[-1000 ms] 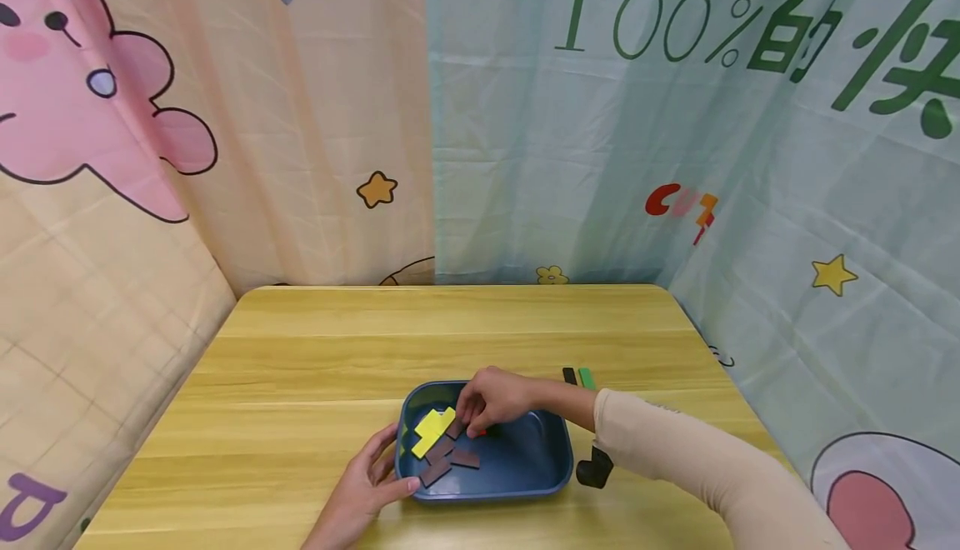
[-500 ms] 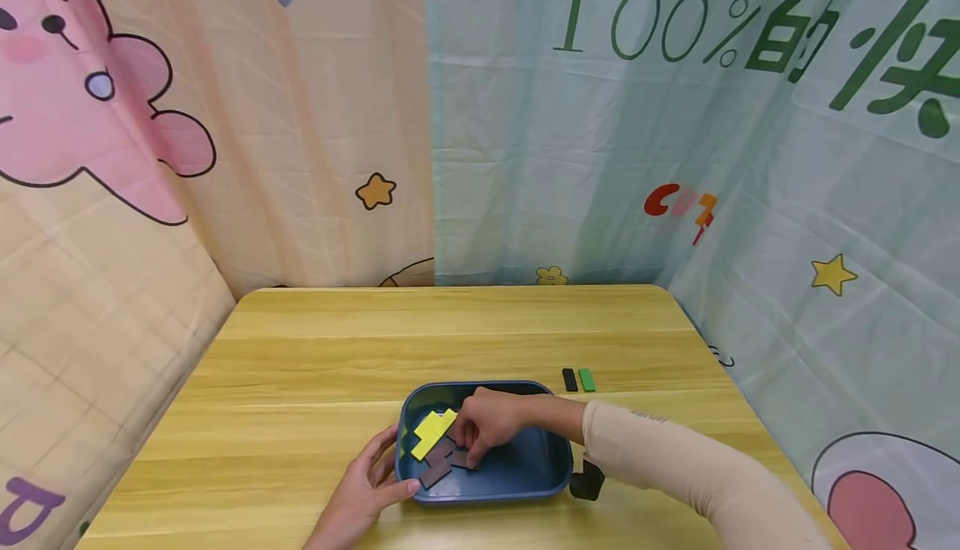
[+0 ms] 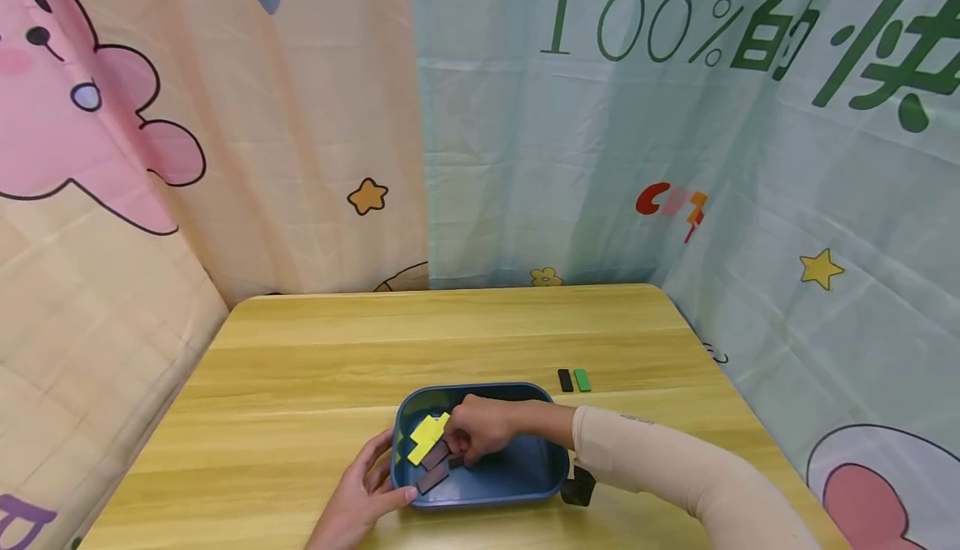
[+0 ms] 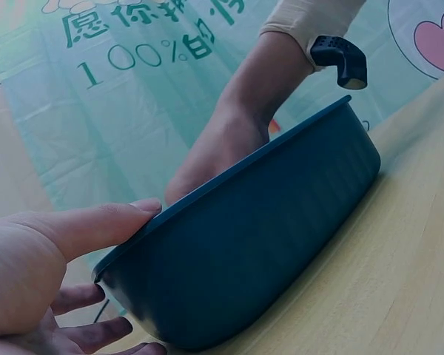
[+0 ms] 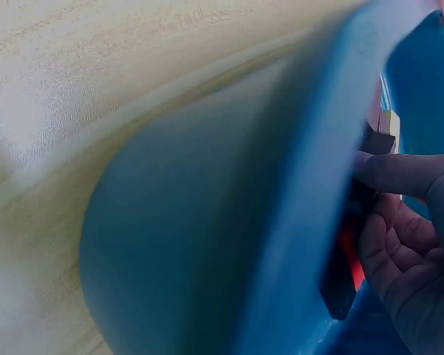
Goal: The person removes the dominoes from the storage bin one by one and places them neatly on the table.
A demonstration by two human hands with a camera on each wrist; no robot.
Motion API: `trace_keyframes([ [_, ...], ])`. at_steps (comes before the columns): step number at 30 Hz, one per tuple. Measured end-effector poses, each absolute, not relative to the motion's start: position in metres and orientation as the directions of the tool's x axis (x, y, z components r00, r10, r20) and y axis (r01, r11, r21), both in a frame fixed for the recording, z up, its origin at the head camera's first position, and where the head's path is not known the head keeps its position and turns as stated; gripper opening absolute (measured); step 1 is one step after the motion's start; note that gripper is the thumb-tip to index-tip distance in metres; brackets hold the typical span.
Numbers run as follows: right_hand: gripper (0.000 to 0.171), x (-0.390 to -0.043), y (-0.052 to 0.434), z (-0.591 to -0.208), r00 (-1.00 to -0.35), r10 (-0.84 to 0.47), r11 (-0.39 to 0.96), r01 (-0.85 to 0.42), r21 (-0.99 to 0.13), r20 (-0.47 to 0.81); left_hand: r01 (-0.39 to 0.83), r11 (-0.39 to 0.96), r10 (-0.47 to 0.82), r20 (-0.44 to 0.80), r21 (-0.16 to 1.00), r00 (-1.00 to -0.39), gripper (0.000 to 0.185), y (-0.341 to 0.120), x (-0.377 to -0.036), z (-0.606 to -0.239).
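A blue plastic basin (image 3: 517, 477) stands on the wooden table. My left hand (image 3: 362, 487) grips its left end; in the left wrist view the thumb lies on the rim (image 4: 259, 154) and the other fingers are by the outer wall. Inside the basin, my right hand (image 3: 480, 429) pinches a dark brown flat tile (image 3: 456, 461), partly hidden by the fingers. Beside it lie more dark brown tiles (image 3: 432, 477) and several bright yellow tiles (image 3: 427, 439). In the right wrist view a red tile (image 5: 351, 255) shows beneath the right fingers, among dark ones.
Behind the basin on the right, a black tile (image 3: 565, 380) and a green tile (image 3: 582, 380) lie side by side on the table (image 3: 315, 350). A black wrist-worn device (image 3: 579, 487) hangs under the right sleeve. Printed curtains (image 3: 525, 158) enclose the table's back and sides.
My right hand has come down toward the front left inside the basin, and its fingers have closed on a brown tile. The left hand keeps its hold. The head view has shifted slightly.
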State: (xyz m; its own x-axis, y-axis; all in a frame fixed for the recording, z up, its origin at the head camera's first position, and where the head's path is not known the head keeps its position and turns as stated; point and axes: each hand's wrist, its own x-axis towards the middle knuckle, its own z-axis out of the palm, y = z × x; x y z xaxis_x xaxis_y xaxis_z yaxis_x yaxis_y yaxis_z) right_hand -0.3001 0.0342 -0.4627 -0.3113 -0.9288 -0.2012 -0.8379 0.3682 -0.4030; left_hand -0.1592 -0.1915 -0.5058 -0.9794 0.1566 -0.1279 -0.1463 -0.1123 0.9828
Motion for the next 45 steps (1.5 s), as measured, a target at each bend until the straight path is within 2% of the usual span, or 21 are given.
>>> trace_keyframes([
  [2,0.02,-0.301,0.036,-0.462,-0.304,-0.935,0.355,-0.835,-0.421,-0.184,-0.149,-0.114,0.151,-0.131,0.982,-0.98,0.093,-0.192,-0.159,-0.506],
  [8,0.02,-0.304,0.049,-0.456,-0.375,-0.913,0.403,-0.762,-0.507,-0.163,-0.136,-0.098,0.151,-0.12,0.986,-0.981,0.09,-0.193,-0.156,-0.508],
  [17,0.014,-0.312,0.07,-0.441,-0.429,-0.895,0.414,-0.703,-0.578,-0.119,-0.149,-0.082,0.147,-0.136,0.985,-0.98,0.09,-0.192,-0.158,-0.506],
  [30,0.012,-0.33,0.112,-0.43,-0.556,-0.83,0.463,-0.651,-0.601,-0.037,-0.153,-0.082,0.145,-0.14,0.985,-0.98,0.09,-0.193,-0.159,-0.507],
  [45,0.011,-0.343,0.154,-0.419,-0.665,-0.746,0.519,-0.541,-0.662,-0.042,-0.168,-0.114,0.152,-0.15,0.979,-0.977,0.09,-0.193,-0.159,-0.507],
])
